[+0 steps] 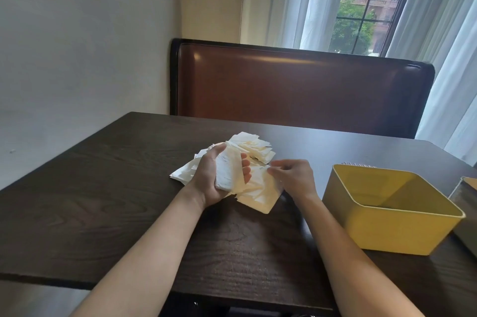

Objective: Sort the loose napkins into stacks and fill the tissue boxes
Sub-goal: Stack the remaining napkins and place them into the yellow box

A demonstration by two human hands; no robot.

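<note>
A pile of loose white napkins lies at the middle of the dark wooden table. My left hand grips a small stack of napkins just above the pile, thumb on top and fingers curled round its right edge. To its right, my right hand pinches the corner of another napkin that lies flat at the pile's near edge. A yellow open tissue box stands on the table to the right of my right hand; nothing shows inside it.
A second box or lid shows partly at the right edge, beside the yellow one. A brown padded bench back rises behind the table's far edge. Wall on the left, curtained window at the back right.
</note>
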